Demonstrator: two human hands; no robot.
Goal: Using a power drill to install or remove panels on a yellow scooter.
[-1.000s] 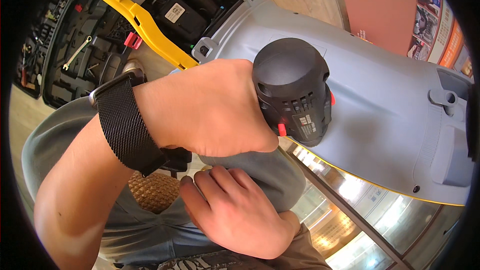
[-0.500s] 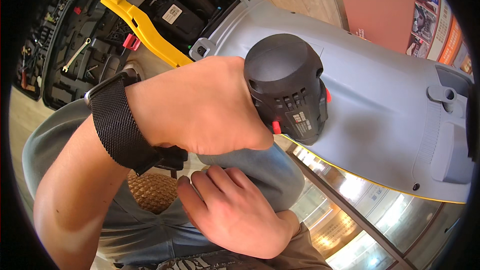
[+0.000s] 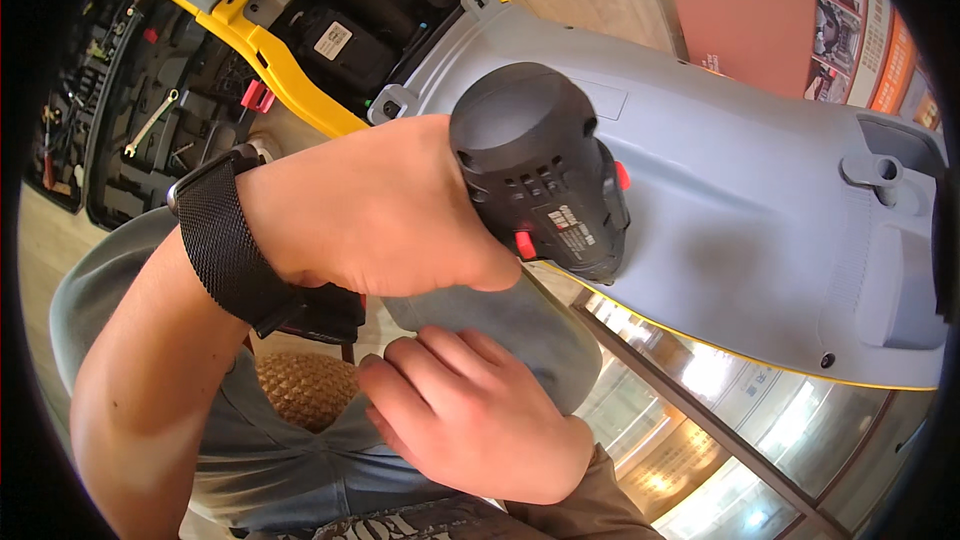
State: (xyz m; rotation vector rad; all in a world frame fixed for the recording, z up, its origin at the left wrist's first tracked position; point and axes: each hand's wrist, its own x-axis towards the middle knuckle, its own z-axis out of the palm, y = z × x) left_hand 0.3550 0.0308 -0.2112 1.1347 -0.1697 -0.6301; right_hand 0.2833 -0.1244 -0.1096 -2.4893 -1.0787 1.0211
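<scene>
Where the left hand (image 3: 370, 210) clasps, a smooth-domed tool (image 3: 540, 170) bulges

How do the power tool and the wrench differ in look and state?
The power tool is bulky and black with red parts; the wrench is slim and silvery.
The power tool is gripped in the left hand; the wrench lies untouched in the tool case.
Both are tools.

I see the wearer's bare left hand (image 3: 395, 205) on my feed, a black mesh band (image 3: 222, 248) and silvery-edged watch (image 3: 174, 198) at its wrist. The right hand (image 3: 480, 418), also bare, meets a brown sleeve (image 3: 590, 502). Near are grey-blue trousers (image 3: 330, 475) and a dark, pale-lettered top (image 3: 430, 522).
</scene>
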